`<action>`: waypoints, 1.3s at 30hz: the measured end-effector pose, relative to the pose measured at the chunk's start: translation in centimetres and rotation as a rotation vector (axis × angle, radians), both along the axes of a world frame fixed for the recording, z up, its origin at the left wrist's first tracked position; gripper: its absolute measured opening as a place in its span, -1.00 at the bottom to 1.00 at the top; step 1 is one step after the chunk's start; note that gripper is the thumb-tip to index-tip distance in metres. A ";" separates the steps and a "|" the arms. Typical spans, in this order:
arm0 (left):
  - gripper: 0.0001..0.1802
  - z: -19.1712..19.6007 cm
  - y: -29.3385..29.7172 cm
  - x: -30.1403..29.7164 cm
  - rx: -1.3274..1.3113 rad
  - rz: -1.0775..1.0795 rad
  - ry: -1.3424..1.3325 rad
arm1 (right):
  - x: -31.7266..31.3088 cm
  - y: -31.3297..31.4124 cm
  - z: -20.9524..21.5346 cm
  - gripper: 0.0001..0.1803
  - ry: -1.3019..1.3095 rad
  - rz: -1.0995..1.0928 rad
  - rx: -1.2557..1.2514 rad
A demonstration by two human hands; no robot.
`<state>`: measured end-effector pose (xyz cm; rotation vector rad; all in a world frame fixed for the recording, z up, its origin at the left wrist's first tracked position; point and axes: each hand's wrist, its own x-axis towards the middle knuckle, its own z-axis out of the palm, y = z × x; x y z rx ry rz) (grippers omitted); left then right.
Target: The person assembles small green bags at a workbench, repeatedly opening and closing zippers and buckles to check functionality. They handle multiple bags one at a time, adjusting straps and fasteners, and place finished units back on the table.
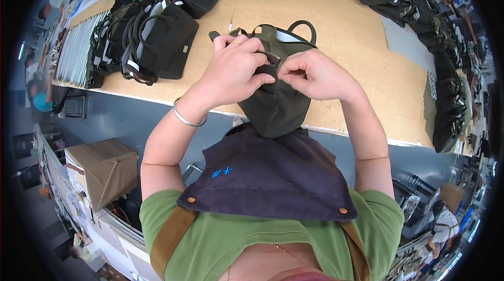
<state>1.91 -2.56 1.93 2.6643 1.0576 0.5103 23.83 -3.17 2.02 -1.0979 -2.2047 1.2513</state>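
A dark olive handbag leans over the near edge of the wooden table in front of me, with a looped handle standing up at its far side and a pale lining showing. Along its opening runs a toothed metal zipper. My left hand is closed on the bag's fabric beside the zipper, thumb pressed to the near side. Across from it, my right hand pinches thumb and forefinger together at the zipper's right end. What lies between those fingertips is too small to make out.
Finished-looking dark bags stand in a group on the table's left. More bags line its right and far edges. Pale stacked strips lie at the far left. A brown covered box stands behind on the left. Other people work farther off.
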 end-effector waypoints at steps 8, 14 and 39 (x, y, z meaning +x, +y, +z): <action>-0.82 0.2 2.0 -0.9 -0.155 -0.109 -0.111 | 0.3 -0.1 -1.9 -0.87 0.099 -0.080 -0.111; -0.85 -0.3 2.3 -0.7 -0.148 -0.184 -0.231 | 0.7 -0.4 -1.5 -0.90 0.092 -0.048 -0.034; -0.86 -0.2 1.1 0.0 -0.107 -0.039 -0.178 | 0.5 -0.5 -2.7 -0.90 0.189 -0.143 0.017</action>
